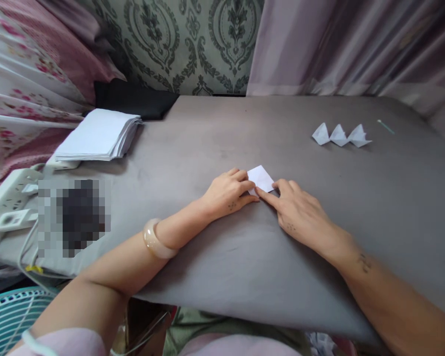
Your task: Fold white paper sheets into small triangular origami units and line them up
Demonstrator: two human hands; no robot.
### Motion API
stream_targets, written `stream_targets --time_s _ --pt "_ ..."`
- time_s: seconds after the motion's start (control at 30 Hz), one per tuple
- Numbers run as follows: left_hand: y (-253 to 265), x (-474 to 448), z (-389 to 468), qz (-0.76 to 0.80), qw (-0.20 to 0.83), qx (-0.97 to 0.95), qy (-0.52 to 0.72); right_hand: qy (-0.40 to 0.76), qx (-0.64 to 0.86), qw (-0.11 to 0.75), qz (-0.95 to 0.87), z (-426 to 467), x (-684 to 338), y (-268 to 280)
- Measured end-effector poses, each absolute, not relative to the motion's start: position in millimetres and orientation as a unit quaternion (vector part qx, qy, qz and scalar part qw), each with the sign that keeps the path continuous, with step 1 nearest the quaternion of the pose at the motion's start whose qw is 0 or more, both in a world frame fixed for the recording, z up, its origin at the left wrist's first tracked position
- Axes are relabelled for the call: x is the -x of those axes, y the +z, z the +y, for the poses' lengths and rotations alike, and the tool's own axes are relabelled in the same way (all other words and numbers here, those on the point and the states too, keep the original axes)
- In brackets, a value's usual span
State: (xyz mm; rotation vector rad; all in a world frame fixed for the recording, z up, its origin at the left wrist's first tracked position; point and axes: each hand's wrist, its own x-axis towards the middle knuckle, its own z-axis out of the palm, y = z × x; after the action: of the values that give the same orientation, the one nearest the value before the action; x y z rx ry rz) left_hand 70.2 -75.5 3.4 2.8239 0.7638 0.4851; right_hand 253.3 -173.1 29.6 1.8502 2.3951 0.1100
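Observation:
A small white piece of folded paper, roughly diamond-shaped, lies on the grey-covered table in front of me. My left hand is closed at its left side, the fingertips bent over the edge and the thumb stretched along the near corner. From the right, my right hand presses one digit onto the near part of the paper, while another fingertip touches its right corner. The fingertips of both hands meet close together there, and the paper's near tip is partly hidden beneath them.
Three pointed folded white paper pieces stand in a row at the back right, beside a thin cotton swab. A stack of white paper sits at the left. Power strips with cables line the left edge, near a blurred-out dark object.

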Motion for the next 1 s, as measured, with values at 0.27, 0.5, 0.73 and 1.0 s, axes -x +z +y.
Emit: stream_targets --time_s 0.27,0.5,0.73,1.0 --pt "8.5 -71.2 -82.2 0.259 0.025 -0.958 0.123 0.081 -0.601 0.072 0.792 -176.8 -251.1 28.5" --pt "9.8 -75.1 -86.2 0.242 0.098 -0.958 0.115 0.034 -0.612 -0.015 0.790 -167.3 -258.8 27.5" --pt "9.8 -80.5 -95.0 0.275 0.100 -0.951 0.105 -0.112 -0.558 -0.194 0.799 -156.2 -256.9 13.1" --pt "10.5 -82.9 -99.6 0.302 0.030 -0.951 0.067 -0.078 -0.568 -0.181 0.799 -141.4 -260.2 6.0"
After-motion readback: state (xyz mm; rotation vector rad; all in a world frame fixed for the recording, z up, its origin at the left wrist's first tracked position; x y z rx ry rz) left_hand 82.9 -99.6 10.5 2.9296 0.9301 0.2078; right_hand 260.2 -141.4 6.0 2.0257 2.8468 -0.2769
